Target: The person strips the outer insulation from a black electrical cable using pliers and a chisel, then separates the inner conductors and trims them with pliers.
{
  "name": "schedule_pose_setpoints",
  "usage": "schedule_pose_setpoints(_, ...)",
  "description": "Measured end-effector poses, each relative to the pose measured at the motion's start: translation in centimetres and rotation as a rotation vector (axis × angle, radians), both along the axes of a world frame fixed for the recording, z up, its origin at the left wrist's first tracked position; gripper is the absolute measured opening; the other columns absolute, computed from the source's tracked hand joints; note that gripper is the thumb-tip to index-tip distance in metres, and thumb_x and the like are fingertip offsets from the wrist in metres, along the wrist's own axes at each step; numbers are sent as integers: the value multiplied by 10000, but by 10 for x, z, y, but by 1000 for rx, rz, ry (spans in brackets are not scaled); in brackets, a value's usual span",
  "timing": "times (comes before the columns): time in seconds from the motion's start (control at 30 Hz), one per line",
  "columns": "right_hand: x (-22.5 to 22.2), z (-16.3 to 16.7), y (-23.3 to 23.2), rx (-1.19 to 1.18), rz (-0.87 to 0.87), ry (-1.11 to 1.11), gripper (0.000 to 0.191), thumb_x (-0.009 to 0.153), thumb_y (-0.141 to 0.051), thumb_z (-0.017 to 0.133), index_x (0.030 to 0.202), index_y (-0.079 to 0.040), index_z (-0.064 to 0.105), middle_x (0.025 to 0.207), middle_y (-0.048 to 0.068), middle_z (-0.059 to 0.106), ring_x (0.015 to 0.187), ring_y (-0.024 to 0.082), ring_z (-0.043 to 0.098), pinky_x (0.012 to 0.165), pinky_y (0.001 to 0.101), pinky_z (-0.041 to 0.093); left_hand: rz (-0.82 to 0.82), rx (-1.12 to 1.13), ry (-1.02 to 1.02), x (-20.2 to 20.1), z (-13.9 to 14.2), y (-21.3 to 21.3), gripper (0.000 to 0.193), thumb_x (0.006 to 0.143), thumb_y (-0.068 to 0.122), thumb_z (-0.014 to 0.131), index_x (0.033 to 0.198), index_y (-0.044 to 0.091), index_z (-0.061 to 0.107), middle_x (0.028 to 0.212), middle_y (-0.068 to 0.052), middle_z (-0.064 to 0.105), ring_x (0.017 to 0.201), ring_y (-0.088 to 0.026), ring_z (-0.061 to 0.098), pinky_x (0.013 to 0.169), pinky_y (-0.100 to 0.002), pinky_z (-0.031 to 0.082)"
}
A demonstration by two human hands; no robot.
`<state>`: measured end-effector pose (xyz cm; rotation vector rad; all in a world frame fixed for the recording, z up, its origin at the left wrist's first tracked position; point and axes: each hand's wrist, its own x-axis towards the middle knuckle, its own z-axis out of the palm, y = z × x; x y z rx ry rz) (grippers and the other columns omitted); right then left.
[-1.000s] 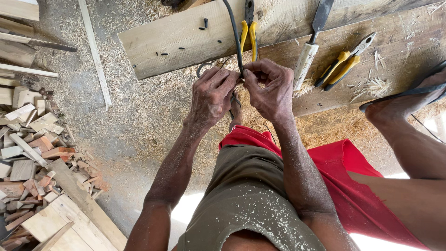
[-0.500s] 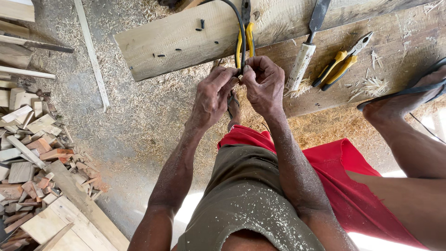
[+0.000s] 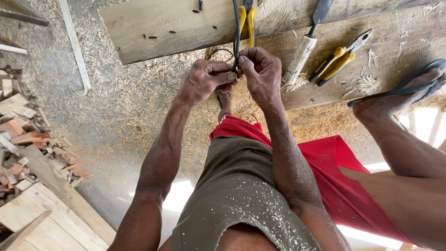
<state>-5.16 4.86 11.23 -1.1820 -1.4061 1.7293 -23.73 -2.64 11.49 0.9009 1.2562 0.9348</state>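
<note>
Gripping one black cable (image 3: pixel 236 32); two hands

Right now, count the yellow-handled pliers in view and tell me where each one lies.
2. One pair of yellow-handled pliers lies on the upper plank, just above the hands and partly cut off by the frame's top edge. The other pair lies on the lower board, right of the white-handled tool.

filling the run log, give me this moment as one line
left hand: pinching black wire | right hand: pinching same wire | nearby: yellow-handled pliers, white-handled tool on plank
</note>
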Motion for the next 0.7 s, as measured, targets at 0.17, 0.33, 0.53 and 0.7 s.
schedule_pose_setpoints(0.17,8,-21,20,241,-116,-183,125,1075,-95,608,1056,-56,726,906,41,721,729,110,690,639,264,658,363,-115,35,14,-35,-10,131,984,136,715,995,28,789,836,-108,791,638,-147,746,475,-259,573)
schedule_pose_setpoints(0.33,48,-38,42,554,-430,-558,76,1040,-47,676,1105,-69,711,1008,50,714,840,130,649,698,274,610,676,-63,-121,21,-87,1,131,934,139,780,979,17,797,814,-122,793,616,-169,746,483,-273,596)
schedule_pose_setpoints(0.53,79,-62,40,459,-497,-795,284,1031,-142,807,1262,-60,662,1079,125,633,959,195,597,852,331,589,926,-166,-174,21,-109,16,162,858,134,820,969,21,789,784,-124,801,597,-184,769,471,-282,624)
schedule_pose_setpoints(0.7,87,-93,27,993,-249,-1461,920,828,-569,887,1434,-16,472,1238,202,636,1071,431,587,842,528,549,971,-214,-159,29,-108,18,149,873,147,804,959,27,783,768,-112,790,599,-167,758,468,-264,613)
